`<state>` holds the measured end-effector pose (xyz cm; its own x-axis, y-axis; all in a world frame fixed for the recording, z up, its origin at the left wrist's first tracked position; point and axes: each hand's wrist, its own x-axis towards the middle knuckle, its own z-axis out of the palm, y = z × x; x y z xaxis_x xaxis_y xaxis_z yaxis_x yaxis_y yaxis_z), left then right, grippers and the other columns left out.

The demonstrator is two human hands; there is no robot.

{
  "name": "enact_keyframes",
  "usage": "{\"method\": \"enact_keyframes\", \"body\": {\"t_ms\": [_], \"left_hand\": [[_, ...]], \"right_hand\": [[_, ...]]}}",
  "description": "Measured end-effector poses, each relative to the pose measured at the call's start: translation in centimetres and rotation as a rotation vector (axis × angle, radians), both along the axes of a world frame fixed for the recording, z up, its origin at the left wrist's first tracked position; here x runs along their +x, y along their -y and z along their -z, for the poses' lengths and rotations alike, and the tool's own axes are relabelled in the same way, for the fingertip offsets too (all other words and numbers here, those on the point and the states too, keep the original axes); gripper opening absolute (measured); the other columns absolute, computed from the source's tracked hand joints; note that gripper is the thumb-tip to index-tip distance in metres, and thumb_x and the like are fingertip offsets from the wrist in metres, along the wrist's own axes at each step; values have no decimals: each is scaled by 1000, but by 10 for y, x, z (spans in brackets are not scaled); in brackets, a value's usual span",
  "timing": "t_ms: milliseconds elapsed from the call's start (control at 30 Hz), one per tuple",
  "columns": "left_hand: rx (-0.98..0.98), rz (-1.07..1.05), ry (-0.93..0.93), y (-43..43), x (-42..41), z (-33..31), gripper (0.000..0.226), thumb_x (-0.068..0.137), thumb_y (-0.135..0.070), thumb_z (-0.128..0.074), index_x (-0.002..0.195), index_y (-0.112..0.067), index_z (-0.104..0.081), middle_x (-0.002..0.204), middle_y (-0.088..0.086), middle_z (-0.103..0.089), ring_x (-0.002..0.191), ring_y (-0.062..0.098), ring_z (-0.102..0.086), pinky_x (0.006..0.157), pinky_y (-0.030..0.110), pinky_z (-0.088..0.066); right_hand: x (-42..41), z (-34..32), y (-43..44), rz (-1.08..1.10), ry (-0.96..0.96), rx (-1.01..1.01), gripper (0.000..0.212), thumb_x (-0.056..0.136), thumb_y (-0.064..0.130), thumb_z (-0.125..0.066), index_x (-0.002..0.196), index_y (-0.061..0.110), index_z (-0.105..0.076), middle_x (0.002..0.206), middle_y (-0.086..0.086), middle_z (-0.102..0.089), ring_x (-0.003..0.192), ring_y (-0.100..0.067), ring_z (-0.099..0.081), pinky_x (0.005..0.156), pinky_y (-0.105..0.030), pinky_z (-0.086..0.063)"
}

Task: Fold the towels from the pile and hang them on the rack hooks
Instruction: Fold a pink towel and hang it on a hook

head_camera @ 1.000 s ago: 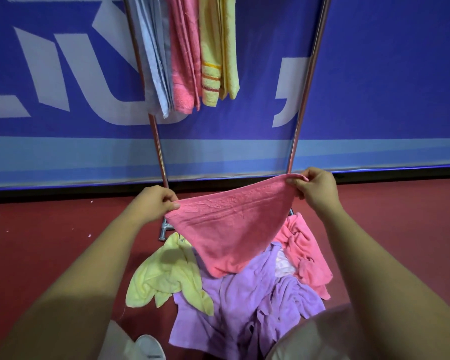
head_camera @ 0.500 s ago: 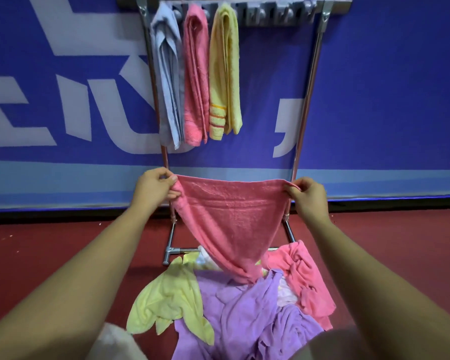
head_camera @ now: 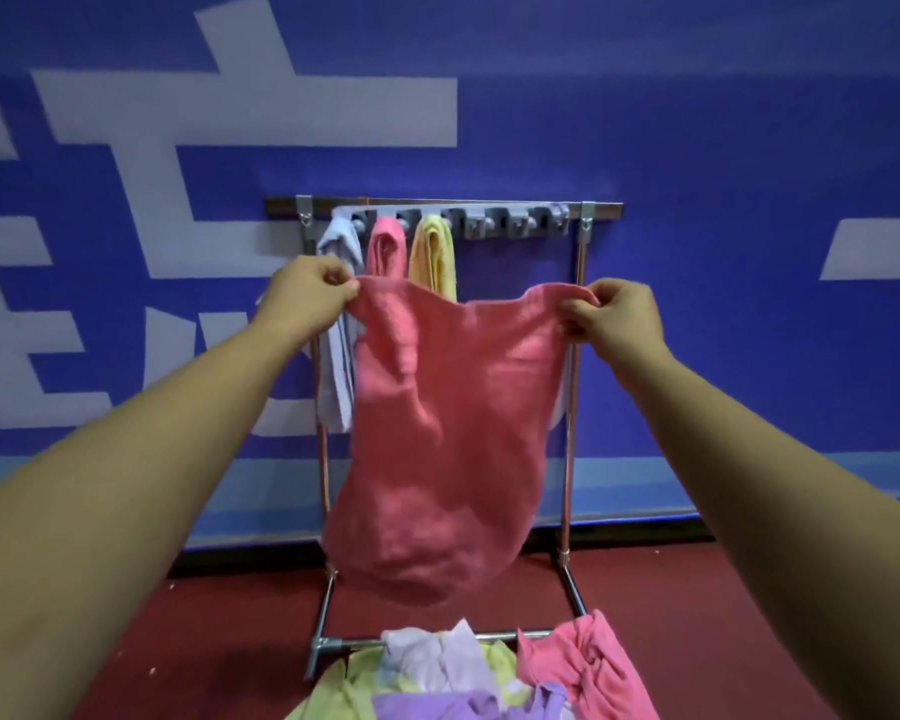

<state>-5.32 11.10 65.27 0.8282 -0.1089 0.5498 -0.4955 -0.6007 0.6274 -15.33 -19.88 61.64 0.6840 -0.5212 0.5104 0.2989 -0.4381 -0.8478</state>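
As both arms stretch forward, the left hand (head_camera: 310, 291) pinches one upper corner of a pink towel (head_camera: 437, 433) between thumb and curled fingers. The right hand (head_camera: 619, 317) pinches the other upper corner the same way, and the two hands are held well apart. The towel hangs in the air between them, in front of the rack (head_camera: 572, 407) and clear of the floor (head_camera: 178, 641). Its top edge runs side to side and sags a little in the middle. Its long axis appears to run straight down, with the free lower end pointing at the floor, slightly bunched and blurred. This looks like the opening-out step just ahead of folding: the towel is spread but not yet folded. The next move likely calls for bringing the two corners together so the cloth halves lengthways with edges matched, then lifting it to a free hook. Behind the towel, the rack's top rail carries a row of grey hooks (head_camera: 510, 223). Those at the left end hold a grey-blue towel (head_camera: 336, 356), a folded pink towel (head_camera: 385, 246) and a yellow towel (head_camera: 432, 252), side by side; the hooks beyond them are bare. At the rack's foot lies the pile (head_camera: 437, 667) of unfolded towels in lilac, yellow, white and pink. A blue wall banner (head_camera: 697, 122) with large pale lettering fills the background.
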Motion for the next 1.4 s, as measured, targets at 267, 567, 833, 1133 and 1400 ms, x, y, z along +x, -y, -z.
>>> {"method": "enact_keyframes", "body": {"t_ms": [267,567,833,1133,1400], "left_hand": [[172,-157,-32,-19,-14,37,16,94,-21,-59,92,-11,-70,89,3,-64,85,19,-54,74,29,-36],[12,467,-557,-11,-28,55,19,93,1,-55,95,-7,-72,78,8,-64,69,16,-59,78,34,-56],[157,744,-445,10,-52,49,25,93,6,-58,111,-6,-71,92,7,-76,88,19,-73,80,22,-57],[195,611,-125,40,-62,37,10,92,-16,-67,94,-18,-77,88,-6,-74,81,-1,-65,77,17,-51],[129,564,-161,45,-60,38,13,91,-25,-68,97,-17,-77,89,1,-75,79,4,-65,75,25,-53]], "right_hand": [[-19,39,16,38,-159,-4,20,84,4,-77,71,8,-63,66,-14,-65,61,-24,-62,63,-38,-60],[-3,87,14,85,-322,26,16,87,4,-75,77,2,-63,61,-13,-65,59,-28,-70,71,-51,-63],[-6,67,-14,-222,-277,45,20,101,1,-52,88,-6,-65,72,-15,-68,59,-21,-69,67,-34,-63],[-19,35,-61,-348,-166,-86,12,97,7,-64,95,-2,-72,65,-9,-66,54,-14,-61,54,-23,-53],[-28,22,-75,-541,-167,17,10,95,-8,-57,100,-12,-64,83,-29,-63,66,-26,-65,72,-34,-61]]}}
